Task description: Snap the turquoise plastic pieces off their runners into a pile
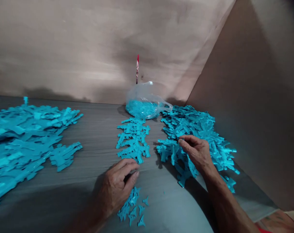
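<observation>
Thumb and fingers of my right hand [197, 152] are pinched together on a flat turquoise plastic piece [169, 149], which casts a shadow on the table. It is beside the right-hand heap of similar pieces [197, 126]. My left hand [120, 183] is half curled, thumb apart from the fingers, with nothing visible in it. Its fingertips are at the near end of a column of overlapping turquoise pieces [133, 137]. Below that hand lie several small three-pointed turquoise bits [133, 210], partly hidden by it.
A clear plastic bag [144, 103] with turquoise bits stands at the back, a red-tipped patterned stick [137, 69] behind it. Another large heap of turquoise pieces [27, 132] covers the left side. Board walls [76, 48] rise behind and at right of the grey table [95, 129].
</observation>
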`<state>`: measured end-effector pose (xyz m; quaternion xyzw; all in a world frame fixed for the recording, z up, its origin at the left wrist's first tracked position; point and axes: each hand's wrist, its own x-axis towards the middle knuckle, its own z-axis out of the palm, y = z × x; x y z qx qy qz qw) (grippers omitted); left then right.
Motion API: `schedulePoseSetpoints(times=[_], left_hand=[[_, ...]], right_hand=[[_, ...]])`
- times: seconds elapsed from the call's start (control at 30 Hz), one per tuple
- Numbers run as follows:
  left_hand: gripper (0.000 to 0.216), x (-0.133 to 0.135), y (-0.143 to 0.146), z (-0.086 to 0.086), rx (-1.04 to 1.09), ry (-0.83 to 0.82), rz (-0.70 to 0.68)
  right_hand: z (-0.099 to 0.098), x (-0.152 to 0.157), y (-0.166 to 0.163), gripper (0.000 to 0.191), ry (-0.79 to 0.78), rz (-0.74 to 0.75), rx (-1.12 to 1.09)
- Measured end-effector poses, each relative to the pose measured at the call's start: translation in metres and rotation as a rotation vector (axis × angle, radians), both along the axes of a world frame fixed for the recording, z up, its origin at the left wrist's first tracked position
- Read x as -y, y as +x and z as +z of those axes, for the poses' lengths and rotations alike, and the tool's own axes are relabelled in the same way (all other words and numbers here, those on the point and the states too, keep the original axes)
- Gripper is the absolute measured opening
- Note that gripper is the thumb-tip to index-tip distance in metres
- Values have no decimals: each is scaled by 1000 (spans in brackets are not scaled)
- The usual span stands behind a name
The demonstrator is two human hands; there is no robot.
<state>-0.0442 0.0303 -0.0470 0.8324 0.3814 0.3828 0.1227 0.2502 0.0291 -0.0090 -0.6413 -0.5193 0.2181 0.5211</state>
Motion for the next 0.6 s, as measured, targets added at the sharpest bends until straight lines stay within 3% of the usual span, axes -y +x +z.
schedulePoseSetpoints(times=[0.17,0.4,0.6], left_hand=[[13,0,-2,-2,-22,-20,-24],[13,5,-1,-3,-59,-88,-54],[14,6,2,1,-26,-104,-52]], right_hand=[[6,-4,1,33,-22,-5,-287],[2,-7,7,26,-14,-101,-275],[-3,-10,13,29,36,-126,-432]])
